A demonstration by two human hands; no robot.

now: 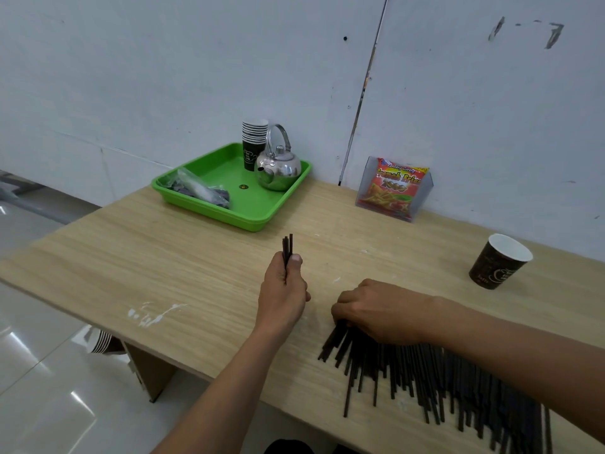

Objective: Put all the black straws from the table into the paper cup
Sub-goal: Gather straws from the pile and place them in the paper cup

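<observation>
Bundle of thin black straws (pixel 287 246) clenched upright in left hand (pixel 283 291); right hand (pixel 376 311) fingers curled onto black straw pile (pixel 425 371), grip unclear.

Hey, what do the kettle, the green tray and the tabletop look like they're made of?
Kettle: polished metal, probably stainless steel, given its mirror-like reflections. Green tray: glossy moulded plastic, judging by even colour and sheen. Table: matte pale wood grain; could be laminate rather than solid wood.

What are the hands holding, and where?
Left hand grips a few black straws by their lower part. Right hand touches the straw pile; grip unclear.
</observation>
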